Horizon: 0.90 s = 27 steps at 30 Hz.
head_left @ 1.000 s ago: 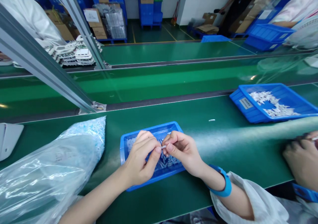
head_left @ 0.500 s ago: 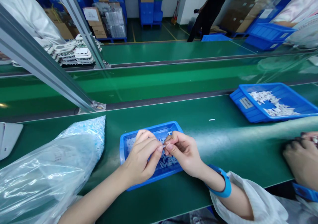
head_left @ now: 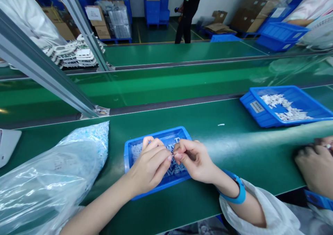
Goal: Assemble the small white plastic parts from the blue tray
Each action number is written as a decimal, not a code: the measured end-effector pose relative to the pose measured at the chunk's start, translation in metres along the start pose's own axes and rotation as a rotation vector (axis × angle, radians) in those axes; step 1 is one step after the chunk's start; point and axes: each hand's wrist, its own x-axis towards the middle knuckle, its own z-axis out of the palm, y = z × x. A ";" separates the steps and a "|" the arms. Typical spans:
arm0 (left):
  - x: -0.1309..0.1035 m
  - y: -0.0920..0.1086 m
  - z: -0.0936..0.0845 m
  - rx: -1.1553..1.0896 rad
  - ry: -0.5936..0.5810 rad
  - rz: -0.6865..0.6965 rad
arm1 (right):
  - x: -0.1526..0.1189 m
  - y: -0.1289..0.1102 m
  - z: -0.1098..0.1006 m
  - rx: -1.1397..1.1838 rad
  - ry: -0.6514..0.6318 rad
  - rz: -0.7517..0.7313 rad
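Observation:
Over a small blue bin (head_left: 156,192) my two hands meet, fingertips almost touching. My left hand (head_left: 152,164) is closed in a pinch, and so is my right hand (head_left: 194,158), which has a blue band on its wrist. Whatever sits between the fingertips is too small and too covered to make out. Inside the bin lie many small white plastic pieces (head_left: 177,169) on the right and finer whitish pieces (head_left: 135,151) at the left end.
To the left lies a clear plastic bag (head_left: 52,179) of pale blue-white bits. A larger blue tray (head_left: 262,118) with white pieces stands at right, near a co-worker's hand (head_left: 316,165). A metal post (head_left: 52,65) slants at left. One white sliver (head_left: 221,124) rests on the green bench.
Both hands stay pinched together over the bin, with only slight finger shifts; the speck seen between them is now hidden. The person in black in the background has moved left.

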 end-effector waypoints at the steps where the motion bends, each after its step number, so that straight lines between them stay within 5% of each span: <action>1: 0.000 0.000 -0.001 -0.009 -0.009 0.002 | 0.000 0.000 -0.001 -0.005 -0.012 0.001; 5: 0.000 0.000 -0.001 -0.004 -0.011 0.003 | -0.002 0.000 0.003 -0.013 0.010 -0.033; 12: -0.001 0.001 0.004 0.149 0.083 -0.002 | -0.008 0.006 0.025 -0.034 0.268 -0.024; 19: -0.001 0.005 0.003 0.121 0.157 -0.042 | 0.000 0.002 0.013 0.242 0.121 0.140; 27: -0.001 0.004 0.002 0.164 0.122 -0.095 | 0.000 0.004 0.006 -0.178 0.066 -0.067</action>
